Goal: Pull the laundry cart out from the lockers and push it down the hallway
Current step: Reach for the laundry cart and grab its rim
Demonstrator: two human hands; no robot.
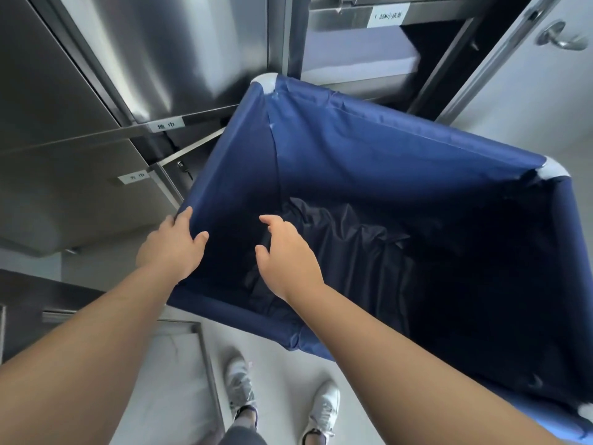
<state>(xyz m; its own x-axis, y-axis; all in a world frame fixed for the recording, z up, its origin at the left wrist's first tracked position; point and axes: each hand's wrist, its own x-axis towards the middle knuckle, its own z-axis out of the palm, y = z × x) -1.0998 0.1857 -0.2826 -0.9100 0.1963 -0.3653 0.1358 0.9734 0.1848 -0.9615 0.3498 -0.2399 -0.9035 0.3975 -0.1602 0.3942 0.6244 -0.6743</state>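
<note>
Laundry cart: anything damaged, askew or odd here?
Nothing looks damaged. The laundry cart sits at an angle to the steel lockers, one white corner cap close against them. Its blue liner is wrinkled and only dark crumpled fabric lies inside. The left hand grips the rim; the right hand hovers open.

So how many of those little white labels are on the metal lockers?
3. One label sits top centre, one on the left lockers' shelf edge, one just below it. Others may be hidden.
</note>
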